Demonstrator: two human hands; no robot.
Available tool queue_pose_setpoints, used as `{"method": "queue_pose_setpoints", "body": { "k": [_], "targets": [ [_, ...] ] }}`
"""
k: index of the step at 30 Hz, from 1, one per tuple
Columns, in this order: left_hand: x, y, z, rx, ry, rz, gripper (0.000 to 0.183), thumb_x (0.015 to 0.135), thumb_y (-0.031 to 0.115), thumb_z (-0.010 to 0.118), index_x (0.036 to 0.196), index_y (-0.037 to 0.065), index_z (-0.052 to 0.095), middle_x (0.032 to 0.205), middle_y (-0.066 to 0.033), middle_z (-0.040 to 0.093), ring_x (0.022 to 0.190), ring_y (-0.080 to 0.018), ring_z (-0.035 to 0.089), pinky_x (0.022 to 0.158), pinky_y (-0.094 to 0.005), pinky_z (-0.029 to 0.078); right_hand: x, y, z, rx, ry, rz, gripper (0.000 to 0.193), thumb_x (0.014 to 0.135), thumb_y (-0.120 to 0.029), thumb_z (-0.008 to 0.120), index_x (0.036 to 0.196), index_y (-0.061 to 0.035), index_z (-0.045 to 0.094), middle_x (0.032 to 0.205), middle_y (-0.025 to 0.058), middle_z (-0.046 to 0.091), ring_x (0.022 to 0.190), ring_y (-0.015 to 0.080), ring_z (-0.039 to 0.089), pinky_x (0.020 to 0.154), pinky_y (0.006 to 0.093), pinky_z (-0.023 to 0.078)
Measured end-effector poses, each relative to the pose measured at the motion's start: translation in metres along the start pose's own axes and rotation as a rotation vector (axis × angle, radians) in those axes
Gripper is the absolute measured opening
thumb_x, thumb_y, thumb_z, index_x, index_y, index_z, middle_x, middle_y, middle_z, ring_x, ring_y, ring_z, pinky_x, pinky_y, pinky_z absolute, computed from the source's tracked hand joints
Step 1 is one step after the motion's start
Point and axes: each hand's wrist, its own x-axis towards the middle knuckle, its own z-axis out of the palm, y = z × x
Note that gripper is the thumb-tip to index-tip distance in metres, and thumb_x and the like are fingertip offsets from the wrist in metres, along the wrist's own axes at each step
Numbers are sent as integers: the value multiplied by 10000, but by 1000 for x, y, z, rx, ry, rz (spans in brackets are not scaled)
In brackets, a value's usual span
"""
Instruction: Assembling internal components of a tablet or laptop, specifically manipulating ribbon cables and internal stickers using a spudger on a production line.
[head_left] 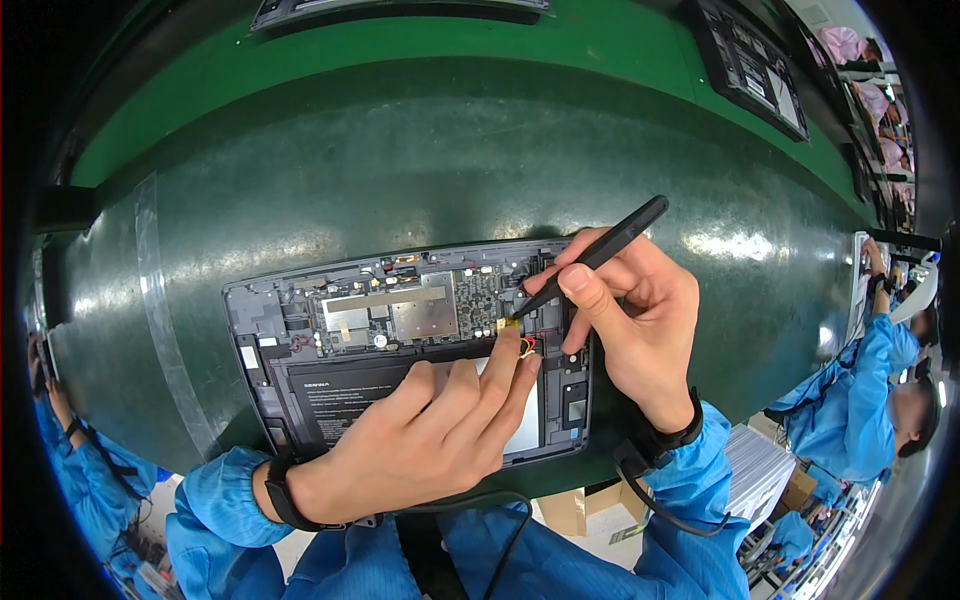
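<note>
An opened tablet-like device (470, 463) lies with its inside facing up, showing a circuit board (425, 317) and a black battery (330, 400). My right hand (640, 325) grips a slim black spudger (622, 232) like a pen. Its pointed tip meets the board's right end, beside a small piece of yellow tape (512, 326). My left hand (430, 430) reaches over the battery with two fingers stretched out, the others bent, the thumb hidden. One fingertip presses at the tape; another touches near thin red, yellow and black wires (528, 347).
The device rests on a green bench mat (400, 160) with a clear tape strip (165, 310) on the left. More devices lie along the far side, one of them an opened unit (750, 75) at far right. Black cords hang from my wristbands. Co-workers in blue (850, 400) sit on both sides.
</note>
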Motion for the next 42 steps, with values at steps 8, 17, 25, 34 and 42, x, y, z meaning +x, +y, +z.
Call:
{"method": "queue_pose_setpoints", "body": {
  "k": [8,17,25,34,42],
  "targets": [
    [0,-4,-3,59,-3,43,475,846,357,621,1229,91,712,1283,-99,680,836,-168,535,770,-304,442,-4,5,6,160,30,-36,181,963,-45,692,1111,49,649,969,154,765,707,113,683,546,214,522],
    [1,-1,-1,44,8,32,498,830,351,629,1238,76,705,1303,-80,659,862,-176,534,778,-307,447,-7,18,2,269,92,-232,175,954,-45,698,1082,66,652,1068,173,739,872,184,699,730,276,587],
    [0,-1,-4,85,6,88,562,837,353,622,1313,59,678,1241,-44,645,913,-184,536,790,-319,447,-11,20,-3,-16,71,-149,92,905,-159,751,918,-69,744,916,33,799,900,135,704,1080,416,294],
    [2,3,-3,75,9,79,566,834,340,629,1314,42,671,1257,-65,641,913,-172,549,795,-314,448,-11,26,-19,-215,-68,-313,217,910,-117,756,1028,45,673,968,174,763,944,221,728,969,331,532],
    [3,6,-4,28,2,64,568,832,343,638,1310,38,672,1264,-73,640,912,-177,557,794,-317,455,-13,18,-15,-128,10,-214,107,914,-203,745,908,-96,749,913,10,800,910,139,726,1111,450,282]
  ]
}}
